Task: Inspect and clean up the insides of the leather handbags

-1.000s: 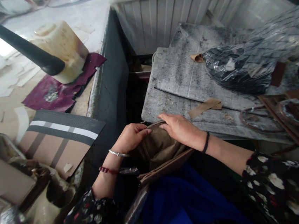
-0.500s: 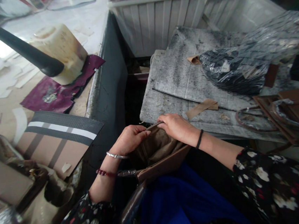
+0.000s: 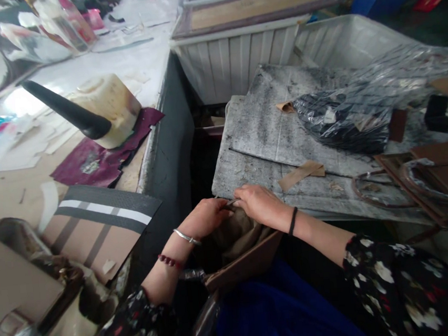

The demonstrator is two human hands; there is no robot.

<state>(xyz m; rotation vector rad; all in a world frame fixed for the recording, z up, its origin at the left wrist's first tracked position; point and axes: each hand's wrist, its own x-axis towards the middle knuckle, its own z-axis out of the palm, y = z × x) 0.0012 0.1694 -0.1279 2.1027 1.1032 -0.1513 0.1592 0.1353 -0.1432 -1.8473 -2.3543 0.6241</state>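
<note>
A brown handbag (image 3: 244,261) with a tan lining (image 3: 238,232) rests at my lap, its mouth facing up. On its far rim, my left hand (image 3: 208,215) pinches the edge from the left. Close beside it, my right hand (image 3: 257,203) grips the same rim with thumb and fingers. The two hands are nearly touching. Clear plastic wrap (image 3: 192,275) covers part of the bag's handle at the left. The bag's far outer side is hidden behind my hands.
Left, a worktable holds a glue pot with a black handle (image 3: 71,111) on maroon leather (image 3: 89,162), plus a striped panel (image 3: 102,222). More bags (image 3: 18,293) stand lower left. Right, a grey board (image 3: 260,133) bears a black plastic bag (image 3: 342,119) and a brown bag (image 3: 442,173). White bins (image 3: 233,56) stand behind.
The camera view has tipped upward, so the scene sits lower and more of the far table shows. Both hands keep hold of the bag's rim, and the left hand's fingers have curled further over it.
</note>
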